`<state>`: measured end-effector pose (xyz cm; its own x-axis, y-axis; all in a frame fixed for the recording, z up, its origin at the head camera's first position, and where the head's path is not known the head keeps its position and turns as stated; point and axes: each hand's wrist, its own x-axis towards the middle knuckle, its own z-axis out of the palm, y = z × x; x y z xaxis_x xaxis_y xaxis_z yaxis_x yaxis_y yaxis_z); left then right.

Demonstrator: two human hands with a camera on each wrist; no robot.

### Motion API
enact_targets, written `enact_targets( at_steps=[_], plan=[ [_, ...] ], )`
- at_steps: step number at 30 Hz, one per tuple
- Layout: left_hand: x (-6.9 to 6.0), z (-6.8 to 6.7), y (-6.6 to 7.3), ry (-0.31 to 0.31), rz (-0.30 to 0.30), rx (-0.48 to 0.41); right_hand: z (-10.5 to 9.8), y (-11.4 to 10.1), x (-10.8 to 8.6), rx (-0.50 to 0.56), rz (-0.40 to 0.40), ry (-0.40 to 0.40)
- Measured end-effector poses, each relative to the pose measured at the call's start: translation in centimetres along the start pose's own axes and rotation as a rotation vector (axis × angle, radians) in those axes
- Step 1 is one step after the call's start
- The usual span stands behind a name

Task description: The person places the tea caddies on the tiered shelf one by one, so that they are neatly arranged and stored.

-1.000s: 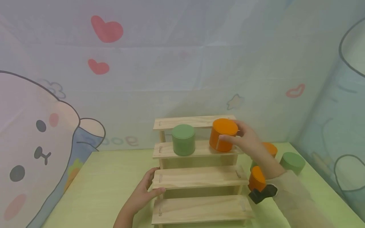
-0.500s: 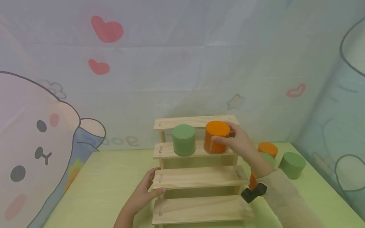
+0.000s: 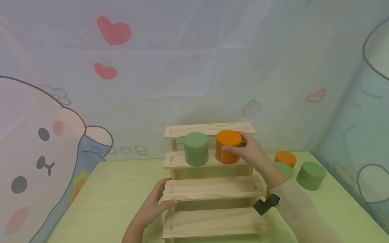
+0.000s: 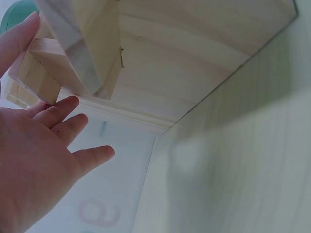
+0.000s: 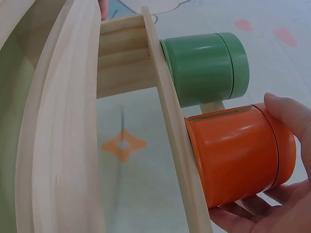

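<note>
A stepped wooden rack [image 3: 212, 189] with several shelves stands in the middle of the table. On its second shelf from the top, a green lidded canister [image 3: 196, 150] sits upright at the left. Beside it stands an orange canister [image 3: 228, 137], upright, with a small gap between the two. My right hand [image 3: 253, 152] holds the orange canister from the right, thumb in front and fingers behind; in the right wrist view its base meets the shelf. At the rack's left side, my left hand [image 3: 152, 206] grips a lower shelf's end between thumb and index finger, other fingers spread.
Right of the rack, behind my right forearm, are a green canister [image 3: 311, 175], an orange canister [image 3: 285, 158], another green one [image 3: 283, 168] and a mostly hidden orange one. A printed cloth [image 3: 182, 67] hangs behind the pale green table [image 3: 115, 189].
My right hand has moved left along the second shelf with the orange canister, bringing it closer to the green one. My left hand has stayed at the rack's left side.
</note>
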<state>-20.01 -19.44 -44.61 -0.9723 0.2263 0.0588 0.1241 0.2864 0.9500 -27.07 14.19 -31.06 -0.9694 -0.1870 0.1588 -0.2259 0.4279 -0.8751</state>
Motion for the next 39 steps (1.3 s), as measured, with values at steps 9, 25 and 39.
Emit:
enact_targets(
  at_steps=[9,25,39],
  plan=[
    [0.1,0.0,0.2,-0.001,-0.006,-0.016,0.1,-0.1,-0.2,0.024,-0.006,-0.018],
    [0.0,0.1,-0.1,0.001,-0.012,0.013,-1.0,0.0,-0.4,-0.071,-0.012,-0.009],
    [-0.1,0.1,0.2,0.002,-0.013,0.004,-4.1,-0.1,-3.4,-0.011,-0.063,0.054]
  ],
)
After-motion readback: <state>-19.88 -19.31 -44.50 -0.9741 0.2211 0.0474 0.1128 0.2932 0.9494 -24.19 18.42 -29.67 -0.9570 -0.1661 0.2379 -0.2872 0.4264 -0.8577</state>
